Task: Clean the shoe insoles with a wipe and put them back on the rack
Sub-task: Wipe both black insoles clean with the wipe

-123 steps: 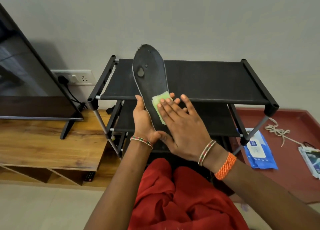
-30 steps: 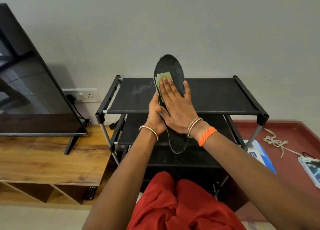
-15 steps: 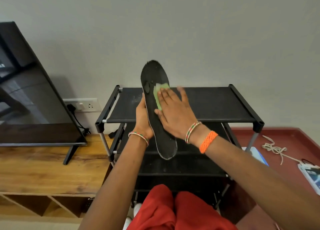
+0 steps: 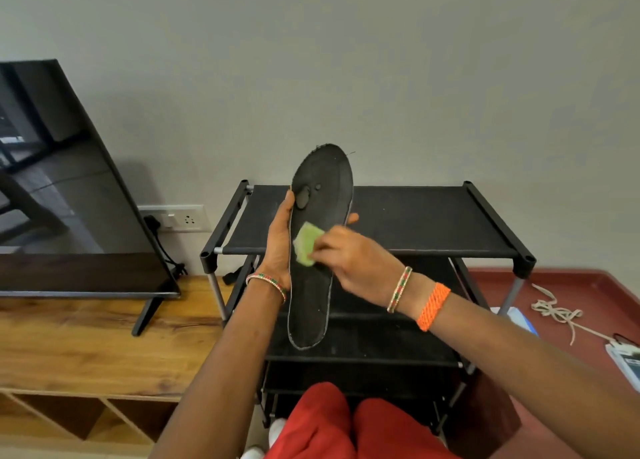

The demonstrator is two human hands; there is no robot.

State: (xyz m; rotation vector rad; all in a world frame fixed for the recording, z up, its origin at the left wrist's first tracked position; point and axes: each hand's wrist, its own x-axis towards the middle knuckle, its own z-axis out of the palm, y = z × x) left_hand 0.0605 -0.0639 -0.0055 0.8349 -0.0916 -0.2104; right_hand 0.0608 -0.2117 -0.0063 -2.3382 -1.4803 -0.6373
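Note:
A black shoe insole stands upright in front of the black shoe rack, toe end up, with two dark spots near the toe. My left hand grips its left edge from behind, thumb along the rim and a fingertip showing at the right edge. My right hand is blurred and presses a small green wipe against the middle of the insole. No other insole is visible on the rack's shelves.
A tilted TV stands on a wooden cabinet to the left, by a wall socket. On the red floor at right lie a blue wipe pack, a white cord and another packet. My red-clothed knees are below.
The wipe has slid down the insole from near the toe to its middle. My left hand grips higher on the left edge. The view tilted slightly up.

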